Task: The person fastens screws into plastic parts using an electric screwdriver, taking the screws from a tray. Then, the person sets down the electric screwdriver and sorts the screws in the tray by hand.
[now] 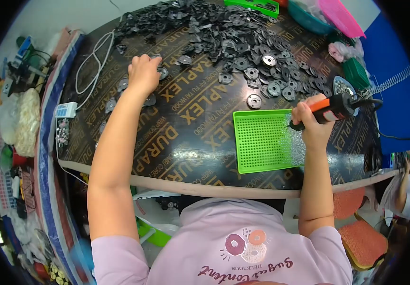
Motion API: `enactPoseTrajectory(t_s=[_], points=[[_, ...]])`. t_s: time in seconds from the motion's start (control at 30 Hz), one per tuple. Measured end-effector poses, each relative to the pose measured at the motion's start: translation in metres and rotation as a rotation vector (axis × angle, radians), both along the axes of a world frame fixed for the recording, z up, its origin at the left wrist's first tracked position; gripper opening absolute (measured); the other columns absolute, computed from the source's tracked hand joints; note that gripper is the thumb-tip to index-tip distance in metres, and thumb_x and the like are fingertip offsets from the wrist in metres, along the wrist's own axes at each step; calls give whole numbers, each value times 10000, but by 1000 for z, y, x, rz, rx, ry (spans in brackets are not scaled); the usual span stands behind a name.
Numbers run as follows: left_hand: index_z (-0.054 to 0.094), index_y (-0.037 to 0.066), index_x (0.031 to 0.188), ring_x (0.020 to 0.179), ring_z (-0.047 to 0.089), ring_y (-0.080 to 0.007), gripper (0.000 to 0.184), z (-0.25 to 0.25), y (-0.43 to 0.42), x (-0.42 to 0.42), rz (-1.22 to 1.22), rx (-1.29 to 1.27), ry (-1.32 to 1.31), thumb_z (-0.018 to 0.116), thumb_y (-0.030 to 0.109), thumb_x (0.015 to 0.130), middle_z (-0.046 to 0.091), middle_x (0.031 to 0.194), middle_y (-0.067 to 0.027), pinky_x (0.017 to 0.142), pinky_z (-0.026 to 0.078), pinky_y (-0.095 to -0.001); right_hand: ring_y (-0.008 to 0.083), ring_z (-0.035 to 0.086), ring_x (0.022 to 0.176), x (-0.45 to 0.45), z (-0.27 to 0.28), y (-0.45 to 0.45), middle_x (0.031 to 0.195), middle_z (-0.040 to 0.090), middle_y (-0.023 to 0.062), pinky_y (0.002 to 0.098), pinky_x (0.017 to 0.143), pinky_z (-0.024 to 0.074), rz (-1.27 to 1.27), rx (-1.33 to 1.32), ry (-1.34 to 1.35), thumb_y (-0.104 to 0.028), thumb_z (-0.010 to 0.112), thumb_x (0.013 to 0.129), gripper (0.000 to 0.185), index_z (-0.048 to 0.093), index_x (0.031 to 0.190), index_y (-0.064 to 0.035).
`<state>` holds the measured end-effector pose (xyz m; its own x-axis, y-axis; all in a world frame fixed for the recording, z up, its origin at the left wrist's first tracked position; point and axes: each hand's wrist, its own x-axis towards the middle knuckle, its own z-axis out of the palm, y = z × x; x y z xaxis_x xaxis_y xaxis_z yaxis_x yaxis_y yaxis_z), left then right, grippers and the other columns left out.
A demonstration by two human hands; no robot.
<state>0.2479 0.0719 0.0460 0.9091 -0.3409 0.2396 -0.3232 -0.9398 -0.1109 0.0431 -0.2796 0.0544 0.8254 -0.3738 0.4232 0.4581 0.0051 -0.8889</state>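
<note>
Gripping an electric screwdriver (335,108) — right hand (313,121) curled

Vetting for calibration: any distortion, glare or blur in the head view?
Head view: strong fisheye, dark rounded corners, black tabletop bowed along its near edge; head view: pale glare on the tabletop beside the green perforated tray; head view: electric screwdriver fairly sharp, bluish shape at lower left smeared.

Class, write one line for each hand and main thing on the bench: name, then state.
Left hand: fingers bent near black discs; grip unclear
Right hand: closed around power tool
Power tool: held, tilted; running or not unclear
Green tray: flat, partly filled
Small shiny pieces: loose, bunched along one tray side
Black discs: heaped, some scattered apart
</note>
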Motion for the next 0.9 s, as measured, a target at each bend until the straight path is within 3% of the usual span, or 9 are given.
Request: enactPoseTrajectory(t_s=[0.13,0.3,0.4,0.5,0.6,0.67,0.7,0.8,0.9], points=[[697,251,1100,1074,519,-304,356,-6,-5,14,5,174,74,689,157,757,586,1085,-86,858,462,-440,103,558,524,-3,1,-5,641,579,16,226,499,438,-31,43,48,32,730,780,186,561,749,-42],[605,120,889,1075,499,-319,207,-12,-3,15,-51,45,118,716,95,715,595,1065,-64,812,419,-459,149,534,493,-10,20,-17,621,553,66,290,514,467,103,126,-162,44,640,825,150,510,814,-29],[554,69,840,943,558,-347,152,-7,-10,12,-89,0,174,674,69,747,637,872,-106,775,428,-478,167,508,510,-21,34,-16,612,514,64,346,563,465,160,224,-178,-23,581,877,104,487,855,-61],[524,32,881,873,567,-382,135,1,-16,-5,-239,-278,110,628,64,800,616,874,-157,737,448,-450,179,508,524,-25,42,-9,613,493,61,363,583,466,191,255,-184,-94,545,907,107,485,824,-63],[543,31,966,861,594,-330,141,33,-37,-79,-295,-611,120,613,41,845,608,898,-156,741,476,-359,163,464,544,-25,40,-1,634,472,33,358,602,420,266,183,-172,-215,505,936,163,532,834,-91],[603,30,1098,867,614,-169,247,33,-40,-133,-319,-860,316,610,18,851,630,987,-87,751,510,-290,160,458,541,-26,44,17,630,467,28,353,599,417,323,248,-158,-226,496,941,176,532,829,-94],[619,47,1147,888,602,-131,273,31,-44,-164,-134,-1096,623,598,31,876,616,1029,-55,717,535,-263,158,457,540,-26,45,28,628,462,25,350,597,417,369,280,-149,-223,478,945,169,531,850,-92],[602,26,1175,870,601,-115,279,-10,-41,-215,67,-1489,1109,595,38,897,597,1047,-49,713,562,-261,162,463,543,-27,39,62,626,464,27,347,600,420,500,297,-139,-209,469,943,147,530,884,-88],[564,14,1168,891,587,-100,269,-37,-54,-240,66,-1690,1041,569,7,899,601,1034,-57,733,559,-251,171,466,524,-28,31,100,620,468,42,351,581,436,511,290,-94,-172,479,934,131,474,840,-80]])
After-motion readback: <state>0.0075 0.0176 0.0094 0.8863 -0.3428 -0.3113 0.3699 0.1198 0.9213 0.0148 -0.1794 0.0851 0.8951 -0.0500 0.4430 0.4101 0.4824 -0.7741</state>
